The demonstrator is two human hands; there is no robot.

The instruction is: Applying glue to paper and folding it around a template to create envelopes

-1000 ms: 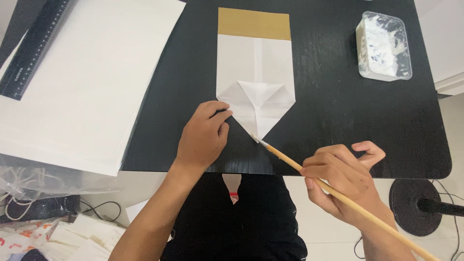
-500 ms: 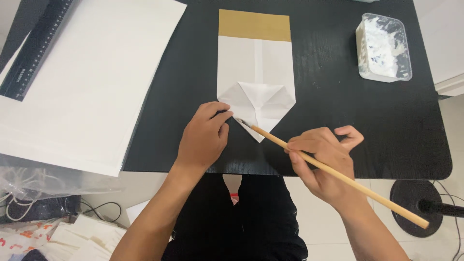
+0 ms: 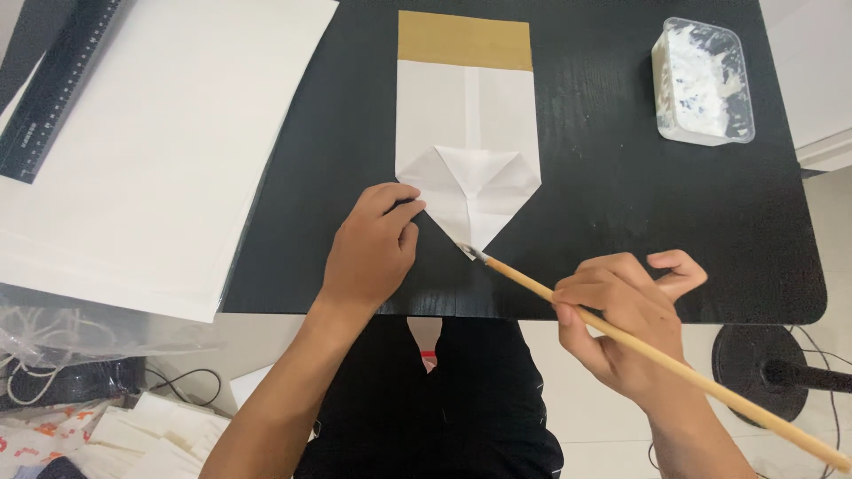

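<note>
A white folded paper bag (image 3: 466, 133) with a tan band at its far end lies on the black table (image 3: 603, 204); its near end is folded into a point. My left hand (image 3: 373, 248) rests on the table with its fingertips pressing the left edge of that folded point. My right hand (image 3: 621, 324) grips a long wooden brush (image 3: 657, 355), whose tip touches the lower right edge of the point, close to the very tip of the paper.
A clear plastic tub of white paste (image 3: 703, 82) stands at the table's far right. Large white sheets (image 3: 151, 151) and a black ruler (image 3: 53, 89) lie on the left. A black round stand base (image 3: 763, 372) sits on the floor to the right.
The brush tip moved up along the left side of the paper point, then came back down to its tip. My right hand shifted left and back right. My left hand stayed put.
</note>
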